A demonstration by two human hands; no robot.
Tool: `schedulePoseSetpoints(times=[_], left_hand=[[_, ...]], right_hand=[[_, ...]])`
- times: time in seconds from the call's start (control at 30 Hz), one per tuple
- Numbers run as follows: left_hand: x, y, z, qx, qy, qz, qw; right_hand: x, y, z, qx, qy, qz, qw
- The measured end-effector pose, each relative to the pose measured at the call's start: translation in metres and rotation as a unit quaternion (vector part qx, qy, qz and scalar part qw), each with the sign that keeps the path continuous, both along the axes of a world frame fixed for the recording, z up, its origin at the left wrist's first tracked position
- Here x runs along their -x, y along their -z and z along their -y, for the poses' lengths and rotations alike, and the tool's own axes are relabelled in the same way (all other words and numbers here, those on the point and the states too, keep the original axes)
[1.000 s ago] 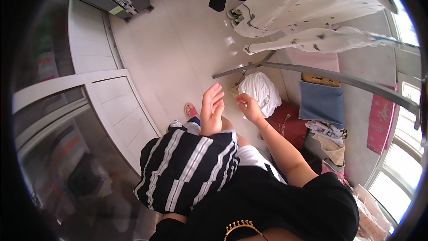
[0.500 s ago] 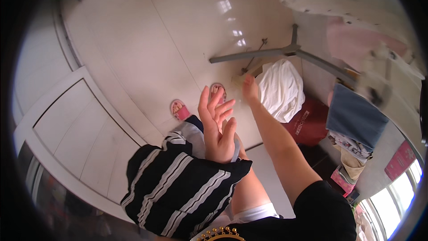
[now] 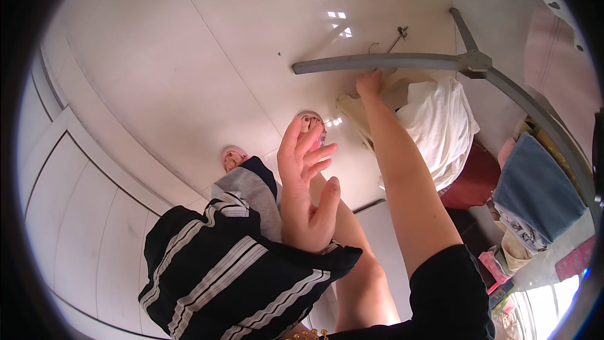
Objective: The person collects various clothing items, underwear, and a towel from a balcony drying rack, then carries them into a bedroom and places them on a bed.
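My left hand is raised with its fingers spread and nothing in them. A black garment with white stripes hangs over my left forearm, with a grey garment beside it. My right hand reaches down to the far side, fingers closed at the lower end of a thin metal clip hanger. The hanger passes beneath a grey stand leg, and its hook shows beyond it. My fingertips are partly hidden. Just by my right wrist lies cream cloth, next to a heaped white garment.
A grey rack base spreads its legs over the tiled floor. To the right are a dark red bag, a folded blue-grey cloth and other folded fabrics. A white panelled door is on the left. My feet wear pink slippers.
My right hand has moved farther away, to the hanger by the stand leg, and the hanger's hook now shows. My left hand stays open. The view has shifted, bringing the stand closer.
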State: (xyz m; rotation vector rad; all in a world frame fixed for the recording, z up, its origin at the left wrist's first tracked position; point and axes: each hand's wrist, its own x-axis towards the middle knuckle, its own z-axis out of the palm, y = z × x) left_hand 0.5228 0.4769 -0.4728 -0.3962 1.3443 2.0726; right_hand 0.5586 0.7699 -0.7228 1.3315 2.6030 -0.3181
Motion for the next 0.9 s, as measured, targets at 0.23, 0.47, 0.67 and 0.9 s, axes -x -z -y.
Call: schedulePoseSetpoints(times=[0.23, 0.47, 0.67, 0.9], left_hand=[[0.001, 0.014, -0.010, 0.002, 0.002, 0.001, 1.000], [-0.007, -0.011, -0.003, 0.004, -0.003, -0.006, 1.000], [-0.018, -0.058, 0.017, 0.001, 0.014, 0.026, 1.000], [-0.021, -0.138, 0.068, 0.003, -0.044, -0.009, 0.999]], right_hand=[[0.018, 0.020, 0.009, -0.037, 0.156, 0.045, 0.986], [-0.008, 0.002, 0.044, -0.118, -0.311, 0.411, 0.849], [-0.035, -0.047, 0.104, 0.187, 0.010, 0.184, 0.965], [-0.029, -0.224, 0.215, 0.426, 0.288, -0.151, 0.845]])
